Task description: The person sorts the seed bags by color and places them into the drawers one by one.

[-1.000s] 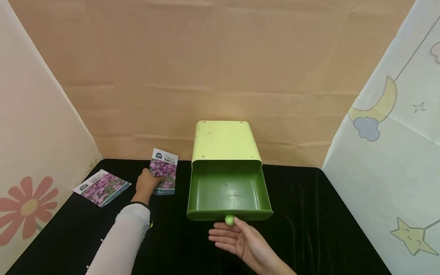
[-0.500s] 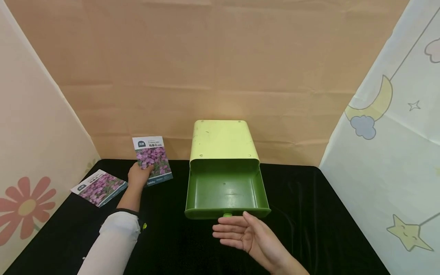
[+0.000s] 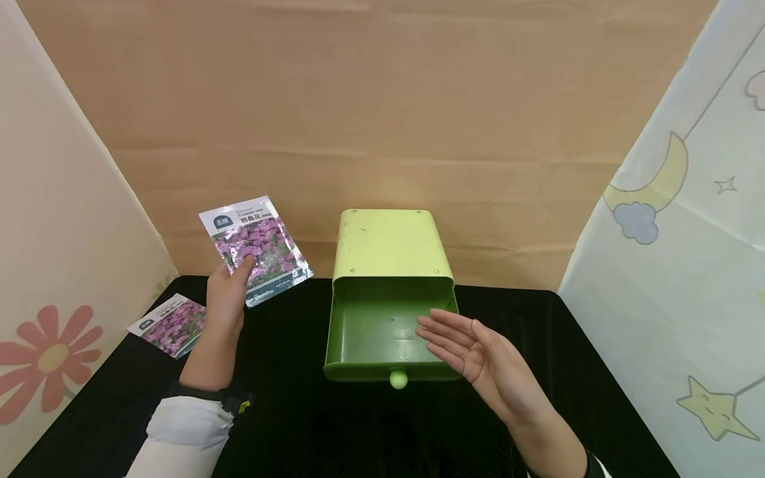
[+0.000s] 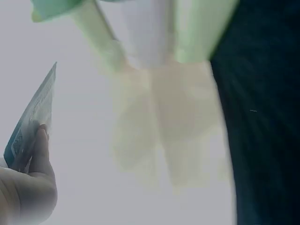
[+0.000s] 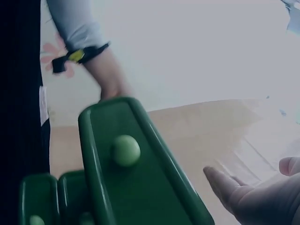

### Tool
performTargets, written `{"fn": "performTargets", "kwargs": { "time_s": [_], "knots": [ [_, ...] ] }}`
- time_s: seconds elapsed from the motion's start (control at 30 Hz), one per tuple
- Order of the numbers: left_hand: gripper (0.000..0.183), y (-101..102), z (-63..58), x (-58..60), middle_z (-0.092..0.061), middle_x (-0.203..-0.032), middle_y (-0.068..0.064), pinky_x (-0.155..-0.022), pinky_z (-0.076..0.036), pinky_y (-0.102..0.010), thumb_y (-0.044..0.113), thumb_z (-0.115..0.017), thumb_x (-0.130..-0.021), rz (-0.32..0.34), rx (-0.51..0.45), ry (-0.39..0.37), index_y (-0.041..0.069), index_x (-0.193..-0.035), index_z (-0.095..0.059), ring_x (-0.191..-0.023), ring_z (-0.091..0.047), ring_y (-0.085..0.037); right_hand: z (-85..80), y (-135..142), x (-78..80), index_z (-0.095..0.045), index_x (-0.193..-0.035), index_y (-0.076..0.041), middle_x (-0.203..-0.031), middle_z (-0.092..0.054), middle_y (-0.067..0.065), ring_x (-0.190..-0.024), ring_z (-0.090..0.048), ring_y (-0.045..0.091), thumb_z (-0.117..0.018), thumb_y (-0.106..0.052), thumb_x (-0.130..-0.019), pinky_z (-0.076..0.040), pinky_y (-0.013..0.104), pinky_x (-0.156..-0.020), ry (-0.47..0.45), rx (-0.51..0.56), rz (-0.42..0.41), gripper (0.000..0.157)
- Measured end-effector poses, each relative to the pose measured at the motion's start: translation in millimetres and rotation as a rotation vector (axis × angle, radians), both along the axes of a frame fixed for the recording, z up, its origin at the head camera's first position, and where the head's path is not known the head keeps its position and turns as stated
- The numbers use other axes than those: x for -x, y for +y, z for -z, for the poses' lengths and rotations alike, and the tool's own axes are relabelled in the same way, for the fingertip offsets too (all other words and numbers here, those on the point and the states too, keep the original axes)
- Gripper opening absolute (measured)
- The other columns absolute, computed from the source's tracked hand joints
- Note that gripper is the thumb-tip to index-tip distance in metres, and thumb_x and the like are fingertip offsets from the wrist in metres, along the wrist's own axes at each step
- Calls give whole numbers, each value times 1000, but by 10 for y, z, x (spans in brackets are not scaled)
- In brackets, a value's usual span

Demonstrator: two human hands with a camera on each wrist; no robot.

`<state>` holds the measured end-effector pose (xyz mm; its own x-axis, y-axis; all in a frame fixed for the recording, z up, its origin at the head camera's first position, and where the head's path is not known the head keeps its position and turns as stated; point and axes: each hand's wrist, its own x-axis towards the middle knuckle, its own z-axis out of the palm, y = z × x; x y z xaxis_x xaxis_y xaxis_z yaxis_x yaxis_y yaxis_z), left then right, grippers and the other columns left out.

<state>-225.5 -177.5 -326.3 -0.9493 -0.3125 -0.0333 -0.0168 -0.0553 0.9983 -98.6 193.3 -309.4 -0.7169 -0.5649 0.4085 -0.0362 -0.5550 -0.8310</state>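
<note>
My left hand (image 3: 228, 292) pinches a flower seed packet (image 3: 263, 242) with pink blossoms on its front, thumb across the picture. In the left wrist view the packet (image 4: 35, 122) shows nearly edge-on, raised in the fingers. A second such packet (image 3: 173, 325) lies on the black cloth at left, partly hidden by the left forearm. At centre stands a pale yellow cabinet (image 3: 391, 242) with its green drawer (image 3: 352, 332) pulled out and nothing inside. My right hand (image 3: 484, 358) is held with fingers straight, overlapping the drawer's right side, apart from the round knob (image 3: 398, 380).
Black cloth (image 3: 323, 431) covers the table. Brown paper (image 3: 382, 119) forms the back wall, and printed sheets (image 3: 675, 265) stand at both sides. In the right wrist view, smaller green drawers (image 5: 40, 197) show beside the large drawer front (image 5: 145, 187).
My left hand has lifted the packet off the table and tilted it, moving left and toward me. My right hand has let go of the knob and moved right and up.
</note>
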Motion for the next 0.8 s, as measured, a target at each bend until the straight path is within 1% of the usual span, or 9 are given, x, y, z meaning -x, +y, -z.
{"fn": "performTargets", "kwargs": {
  "time_s": [0.03, 0.1, 0.17, 0.3, 0.37, 0.47, 0.63, 0.7, 0.8],
  "knots": [
    [57, 29, -70, -44, -48, -142, -6, -107, -40, -26, 37, -53, -98, 20, -28, 20, 5, -145, -41, -126, -47, -11, -28, 15, 18, -32, -145, 9, -146, -47, 17, -137, -44, 26, -6, -11, -107, -37, 33, -111, 8, -11, 17, 50],
    [50, 74, -190, -127, -62, -118, 4, -89, -51, -19, 33, -57, -97, 80, -109, 63, 6, -138, -47, -103, -60, -2, -91, 35, 56, -30, -146, 9, -146, -47, 15, -137, -44, 24, -11, -11, -108, -37, 32, -110, 8, -52, 61, 47],
    [43, 108, -289, -209, -65, -94, 13, -70, -56, -16, 30, -60, -96, 169, -182, 85, 6, -130, -50, -81, -65, 2, -154, 52, 93, -26, -147, 10, -148, -45, 14, -136, -45, 22, -18, -14, -108, -38, 31, -110, -8, -122, 109, 46],
    [40, 202, -445, -361, -71, -91, 12, -72, -58, -22, 28, -58, -97, 384, -220, 67, 8, -129, -47, -82, -70, -3, -241, 50, 159, -17, -149, 13, -153, -34, 22, -134, -48, 17, -28, -20, -108, -39, 28, -108, -67, -283, 185, 53],
    [39, 286, -503, -417, -72, -92, 11, -75, -58, -23, 25, -57, -98, 465, -220, 55, 6, -130, -46, -84, -70, -5, -253, 28, 188, -14, -149, 12, -155, -26, 27, -133, -48, 15, -31, -24, -108, -41, 26, -107, -93, -346, 196, 57],
    [42, 430, -561, -485, -72, -93, 10, -78, -58, -25, 20, -55, -100, 561, -190, 52, 1, -135, -43, -86, -70, -6, -245, -38, 232, -14, -150, 10, -155, -20, 31, -134, -47, 18, -35, -28, -107, -42, 25, -105, -130, -401, 195, 61],
    [48, 723, -556, -573, -72, -94, 6, -79, -58, -27, 13, -56, -98, 637, -151, 41, -5, -140, -39, -85, -71, -9, -198, -161, 256, -14, -150, 10, -155, -20, 31, -139, -38, 32, -41, -26, -105, -44, 26, -104, -169, -443, 191, 63],
    [48, 842, -525, -611, -72, -97, 4, -79, -58, -27, 11, -58, -97, 637, -139, 32, -5, -139, -42, -86, -70, -9, -181, -194, 245, -13, -150, 10, -154, -23, 30, -136, -44, 29, -44, -26, -104, -45, 26, -102, -199, -452, 205, 65],
    [45, 996, -472, -668, -73, -103, -2, -79, -58, -28, 8, -60, -95, 627, -114, 15, -3, -136, -46, -86, -70, -10, -167, -228, 233, -13, -150, 9, -146, -39, 25, -120, -56, 13, -47, -25, -103, -50, 21, -94, -222, -480, 236, 68]
  ]
}}
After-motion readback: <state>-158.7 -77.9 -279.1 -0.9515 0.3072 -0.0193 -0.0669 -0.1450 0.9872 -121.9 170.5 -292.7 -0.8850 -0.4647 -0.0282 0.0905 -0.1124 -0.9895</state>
